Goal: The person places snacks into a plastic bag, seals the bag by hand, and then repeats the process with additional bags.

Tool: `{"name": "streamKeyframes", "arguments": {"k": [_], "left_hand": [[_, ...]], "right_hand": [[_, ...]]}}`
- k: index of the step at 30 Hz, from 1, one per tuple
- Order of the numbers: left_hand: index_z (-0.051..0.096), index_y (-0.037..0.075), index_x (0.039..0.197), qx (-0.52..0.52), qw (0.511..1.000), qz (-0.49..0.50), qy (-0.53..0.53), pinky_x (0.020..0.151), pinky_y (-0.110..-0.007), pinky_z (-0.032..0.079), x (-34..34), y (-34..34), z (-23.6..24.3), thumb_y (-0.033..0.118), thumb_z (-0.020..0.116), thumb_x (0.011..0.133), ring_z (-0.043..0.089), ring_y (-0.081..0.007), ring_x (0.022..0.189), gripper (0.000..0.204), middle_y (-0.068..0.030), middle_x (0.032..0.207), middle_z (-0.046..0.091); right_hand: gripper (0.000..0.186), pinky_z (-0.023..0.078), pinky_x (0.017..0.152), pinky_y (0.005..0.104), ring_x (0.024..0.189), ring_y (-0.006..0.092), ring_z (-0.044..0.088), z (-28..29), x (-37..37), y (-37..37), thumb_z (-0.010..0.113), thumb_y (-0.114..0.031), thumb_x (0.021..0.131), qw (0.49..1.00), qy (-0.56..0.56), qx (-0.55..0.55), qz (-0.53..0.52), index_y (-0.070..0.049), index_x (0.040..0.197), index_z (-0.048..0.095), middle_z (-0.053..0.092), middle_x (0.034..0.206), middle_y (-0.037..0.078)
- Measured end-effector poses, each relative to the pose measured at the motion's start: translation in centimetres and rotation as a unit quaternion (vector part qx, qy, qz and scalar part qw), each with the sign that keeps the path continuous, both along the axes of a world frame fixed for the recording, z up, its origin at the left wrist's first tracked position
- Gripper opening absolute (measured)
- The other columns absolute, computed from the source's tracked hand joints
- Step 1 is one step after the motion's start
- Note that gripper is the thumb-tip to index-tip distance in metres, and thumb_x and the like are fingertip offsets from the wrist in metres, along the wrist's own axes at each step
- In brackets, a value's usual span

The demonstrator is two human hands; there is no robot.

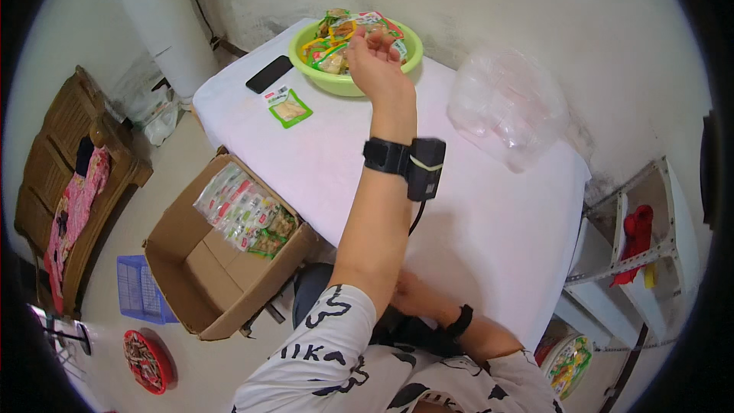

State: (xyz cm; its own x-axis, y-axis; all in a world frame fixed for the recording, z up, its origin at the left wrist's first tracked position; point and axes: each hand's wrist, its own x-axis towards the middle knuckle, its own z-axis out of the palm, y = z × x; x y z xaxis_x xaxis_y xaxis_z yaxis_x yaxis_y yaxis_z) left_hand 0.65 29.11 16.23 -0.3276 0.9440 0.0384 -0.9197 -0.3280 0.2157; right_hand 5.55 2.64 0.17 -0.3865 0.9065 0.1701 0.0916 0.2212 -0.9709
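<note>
My left hand (376, 67) is stretched over the near rim of a light green basin (336, 86) at the far side of the table. Its fingers are loosely bent and apart, against the heaped food packets (336, 34) in the basin; no packet shows in its grip. A black device is strapped on that wrist. Close to my body, by the table's near edge, my right hand (413, 294) is partly behind my left forearm, and its fingers are hidden. One green-edged food packet (290, 108) lies flat on the table, left of the basin.
An open cardboard box (206, 279) stands at the table's left, a row of packets (248, 210) inside. A black phone (269, 74) and a clear plastic bag (505, 107) lie on the white-covered table (474, 206). A blue basket (140, 291), red basin (145, 363) and metal shelf (650, 260) surround it.
</note>
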Motion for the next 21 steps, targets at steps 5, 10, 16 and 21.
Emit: {"name": "streamKeyframes", "arguments": {"k": [5,10,16,21], "left_hand": [[0.056,0.003,0.101,-0.013,0.953,-0.006,0.303,0.059,-0.021,0.040,-0.1,-2.0,-6.2,0.020,0.045,0.094,0.052,-0.0084,0.067,0.021,-0.0007,0.073,0.057],[0.059,0.000,0.098,-0.004,0.871,0.034,0.491,0.061,-0.023,0.044,-3.1,-1.0,-14.2,0.015,0.047,0.093,0.054,-0.0087,0.067,0.020,-0.0031,0.074,0.059],[0.058,0.003,0.101,-0.071,0.915,0.103,0.383,0.056,-0.022,0.043,-5.1,2.8,-15.6,0.016,0.046,0.093,0.054,-0.0089,0.068,0.019,-0.0029,0.076,0.058],[0.051,0.006,0.108,-0.226,0.950,0.092,0.194,0.058,-0.023,0.044,-6.3,5.5,-17.1,0.018,0.045,0.094,0.054,-0.0112,0.071,0.020,-0.0048,0.088,0.057]], "right_hand": [[0.015,0.047,0.072,0.0299,0.080,0.0162,0.060,-2.3,0.6,-2.6,0.052,-0.008,0.090,0.942,-0.045,-0.258,0.212,-0.003,0.103,0.048,0.062,0.083,0.006],[0.019,0.048,0.070,0.0374,0.077,0.0285,0.063,-0.1,2.8,-2.0,0.054,-0.019,0.088,0.926,-0.296,-0.089,0.216,-0.004,0.100,0.056,0.065,0.083,0.013],[0.023,0.049,0.069,0.0331,0.077,0.0230,0.063,7.3,6.5,3.6,0.055,-0.021,0.088,0.926,-0.343,-0.101,0.123,-0.004,0.104,0.058,0.065,0.084,0.012],[0.022,0.048,0.071,0.0246,0.077,0.0105,0.059,10.5,6.6,13.5,0.052,-0.014,0.090,0.985,-0.114,-0.130,-0.001,0.001,0.106,0.056,0.063,0.083,0.006]]}}
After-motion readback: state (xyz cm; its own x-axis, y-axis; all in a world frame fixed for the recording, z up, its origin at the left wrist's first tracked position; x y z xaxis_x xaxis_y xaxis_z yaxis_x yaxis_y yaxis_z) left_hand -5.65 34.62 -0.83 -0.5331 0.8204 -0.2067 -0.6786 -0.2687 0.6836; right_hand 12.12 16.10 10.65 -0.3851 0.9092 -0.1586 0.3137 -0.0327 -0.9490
